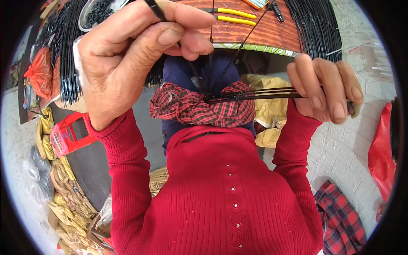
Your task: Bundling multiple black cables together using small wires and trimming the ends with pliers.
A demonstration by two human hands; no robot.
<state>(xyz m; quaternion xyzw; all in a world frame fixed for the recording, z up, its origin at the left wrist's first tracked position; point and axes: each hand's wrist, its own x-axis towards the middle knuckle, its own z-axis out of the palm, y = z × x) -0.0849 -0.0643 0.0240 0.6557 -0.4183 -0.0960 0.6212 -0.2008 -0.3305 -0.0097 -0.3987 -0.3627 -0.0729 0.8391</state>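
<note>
My left hand point(127, 59), raised at the upper left, pinches a thin black rod point(155, 9) between thumb and fingers. On the right, my right hand point(325, 87) has its fingers curled round a bundle of slim black ribs point(267, 92), like those of an umbrella frame. These ribs run left to a dark joint point(209, 97) above my lap, where more thin rods spread upward. Beneath the joint lies a red-and-black checked cloth point(191, 106). The lower part of the left hand's rod is partly hidden behind the fingers.
Yellow-handled pliers point(236, 17) lie on the wood-grain table point(280, 36) ahead. A bowl of small black parts point(100, 13) stands far left. Black rods are stacked at the right point(316, 29) and left point(69, 63). A red plastic stool point(70, 138) stands left.
</note>
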